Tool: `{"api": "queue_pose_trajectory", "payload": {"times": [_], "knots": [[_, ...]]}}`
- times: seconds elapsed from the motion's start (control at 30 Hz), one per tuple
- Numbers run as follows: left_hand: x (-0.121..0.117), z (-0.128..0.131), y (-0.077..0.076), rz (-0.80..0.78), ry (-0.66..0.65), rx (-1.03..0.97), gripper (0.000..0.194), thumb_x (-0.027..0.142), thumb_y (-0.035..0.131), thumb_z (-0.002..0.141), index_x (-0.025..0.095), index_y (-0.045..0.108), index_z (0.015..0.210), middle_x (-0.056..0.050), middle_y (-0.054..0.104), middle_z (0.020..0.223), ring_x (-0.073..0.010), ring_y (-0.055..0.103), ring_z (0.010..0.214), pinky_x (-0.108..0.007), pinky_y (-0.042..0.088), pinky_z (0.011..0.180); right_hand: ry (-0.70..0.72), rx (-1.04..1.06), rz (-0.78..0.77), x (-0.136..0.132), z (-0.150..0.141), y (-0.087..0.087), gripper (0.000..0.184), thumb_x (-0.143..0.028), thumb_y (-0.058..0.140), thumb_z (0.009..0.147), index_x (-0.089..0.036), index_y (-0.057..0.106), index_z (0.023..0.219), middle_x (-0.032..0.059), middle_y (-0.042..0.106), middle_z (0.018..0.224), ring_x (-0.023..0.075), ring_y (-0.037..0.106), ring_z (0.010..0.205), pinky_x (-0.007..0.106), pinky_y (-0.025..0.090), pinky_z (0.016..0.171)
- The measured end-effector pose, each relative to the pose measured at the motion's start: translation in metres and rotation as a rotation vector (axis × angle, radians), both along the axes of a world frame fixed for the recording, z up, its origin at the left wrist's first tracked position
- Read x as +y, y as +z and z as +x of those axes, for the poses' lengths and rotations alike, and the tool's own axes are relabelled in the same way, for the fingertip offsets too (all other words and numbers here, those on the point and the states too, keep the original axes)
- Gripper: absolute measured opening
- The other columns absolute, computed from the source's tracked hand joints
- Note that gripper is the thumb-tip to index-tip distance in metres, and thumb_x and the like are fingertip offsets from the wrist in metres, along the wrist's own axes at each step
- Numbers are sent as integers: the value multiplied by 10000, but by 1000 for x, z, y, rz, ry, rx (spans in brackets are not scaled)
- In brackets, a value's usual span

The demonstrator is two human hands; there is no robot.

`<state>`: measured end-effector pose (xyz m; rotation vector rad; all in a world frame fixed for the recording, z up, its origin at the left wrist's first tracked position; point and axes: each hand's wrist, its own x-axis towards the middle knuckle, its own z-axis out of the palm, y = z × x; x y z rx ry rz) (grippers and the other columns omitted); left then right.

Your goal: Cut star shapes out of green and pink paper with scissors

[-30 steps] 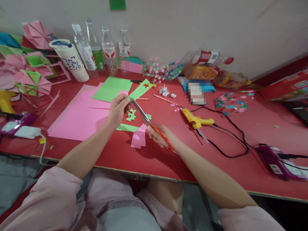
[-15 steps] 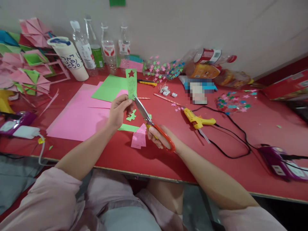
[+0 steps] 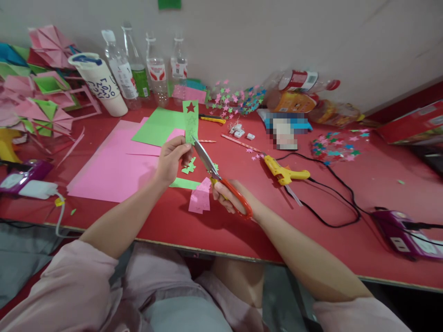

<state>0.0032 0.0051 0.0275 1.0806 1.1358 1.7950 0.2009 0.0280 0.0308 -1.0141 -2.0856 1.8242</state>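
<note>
Pinched in my left hand (image 3: pixel 175 157) is the lower end of a green paper strip (image 3: pixel 191 122), held upright above the table. A star-shaped hole shows near its top, with faint drawn outlines lower down. My right hand (image 3: pixel 231 196) grips scissors (image 3: pixel 211 166) by their red-orange handles, the blades pointing up and left. Their tips touch the strip's lower part beside my left thumb. Below the hands lie small green paper scraps (image 3: pixel 189 165), a green strip (image 3: pixel 185 183) and pink paper pieces (image 3: pixel 200 198) with drawn outlines.
Pink sheets (image 3: pixel 110 170) and a green sheet (image 3: pixel 155 127) lie at left. A yellow glue gun (image 3: pixel 285 171) with a black cord rests at right. Behind stand a white tumbler (image 3: pixel 100 85) and several bottles (image 3: pixel 157 74). Purple power strips (image 3: pixel 403 235) sit at both sides.
The green strip's upper end has shifted slightly right and down. Both hands and the scissors have hardly moved.
</note>
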Motion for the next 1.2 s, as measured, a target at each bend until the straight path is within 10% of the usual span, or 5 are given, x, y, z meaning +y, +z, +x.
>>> {"api": "queue_pose_trajectory", "payload": {"times": [1.2], "knots": [[1,0,0,-6,5,-34,166,192,517,710,175,489,547,51,489,440,-31,432,382,-155,316,359,-94,-226,-19,-1,-6,15,466,-601,547,774,-198,408,586,-77,328,371,51,310,265,206,284,272]]}}
